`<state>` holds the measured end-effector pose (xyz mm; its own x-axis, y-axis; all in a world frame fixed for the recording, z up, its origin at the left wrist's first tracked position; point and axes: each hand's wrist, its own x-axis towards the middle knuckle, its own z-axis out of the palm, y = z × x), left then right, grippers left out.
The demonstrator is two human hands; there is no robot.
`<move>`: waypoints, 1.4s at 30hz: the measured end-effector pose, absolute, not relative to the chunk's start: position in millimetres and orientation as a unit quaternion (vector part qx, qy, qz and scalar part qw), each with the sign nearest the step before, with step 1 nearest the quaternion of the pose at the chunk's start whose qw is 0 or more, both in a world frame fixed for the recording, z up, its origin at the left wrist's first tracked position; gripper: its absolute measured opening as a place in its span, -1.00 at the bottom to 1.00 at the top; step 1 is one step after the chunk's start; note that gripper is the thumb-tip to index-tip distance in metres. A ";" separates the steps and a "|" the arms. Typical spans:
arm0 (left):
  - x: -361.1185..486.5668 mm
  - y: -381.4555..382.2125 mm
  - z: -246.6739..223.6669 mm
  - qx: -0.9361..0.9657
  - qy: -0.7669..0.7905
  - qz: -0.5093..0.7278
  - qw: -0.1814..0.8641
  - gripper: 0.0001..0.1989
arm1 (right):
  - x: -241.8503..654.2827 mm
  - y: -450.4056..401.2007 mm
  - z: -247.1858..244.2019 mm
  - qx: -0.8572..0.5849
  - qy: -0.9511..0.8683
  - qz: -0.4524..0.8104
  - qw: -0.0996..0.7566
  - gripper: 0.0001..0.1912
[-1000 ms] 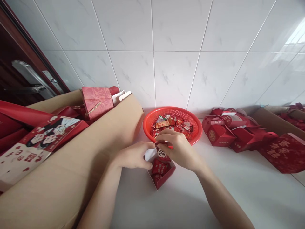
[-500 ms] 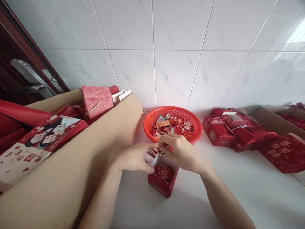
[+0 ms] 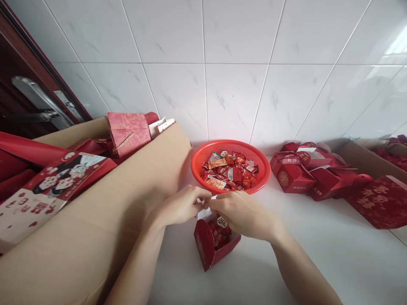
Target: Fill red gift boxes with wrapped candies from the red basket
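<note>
Where the head view looks down on the white tabletop [image 3: 318,254], a small red box [image 3: 210,248] stands open just in front of the red basket [image 3: 203,159], with wrapped sweets showing inside it. Both hands meet over the box's far edge. The left hand [image 3: 181,207] has its fingers pressed together, pinching a white flap [image 3: 203,212] of the box; the right hand [image 3: 243,214] pinches the same spot from the other side, fingertips touching the left's. The basket holds a heap of sweets [image 3: 230,173]. Left of the basket lies a large cardboard carton [image 3: 104,220] with red packaging in it; right of the basket sits a cluster of red gift boxes [image 3: 302,178].
</note>
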<state>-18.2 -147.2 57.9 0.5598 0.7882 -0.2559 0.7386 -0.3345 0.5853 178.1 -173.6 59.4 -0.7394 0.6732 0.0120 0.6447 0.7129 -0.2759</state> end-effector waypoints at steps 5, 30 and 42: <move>-10.8 -151.0 57.7 0.834 0.459 -0.002 0.305 -0.79 | 172.6 -174.0 58.0 -0.340 -0.929 0.142 0.042 -0.69; -16.8 -159.8 66.9 0.817 0.444 -0.064 0.361 -0.63 | 137.9 -178.9 50.6 -0.351 -0.911 0.132 -0.169 -0.83; -14.4 -162.0 66.7 0.823 0.445 -0.052 0.349 -0.62 | 146.0 -175.5 51.3 -0.304 -0.921 0.175 -0.169 -0.91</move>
<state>-14.4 -162.0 66.7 0.5982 0.6965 -0.3963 0.7688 -0.3593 0.5290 146.0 -175.5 51.3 -0.7583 0.5007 -0.4174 0.6188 0.7543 -0.2193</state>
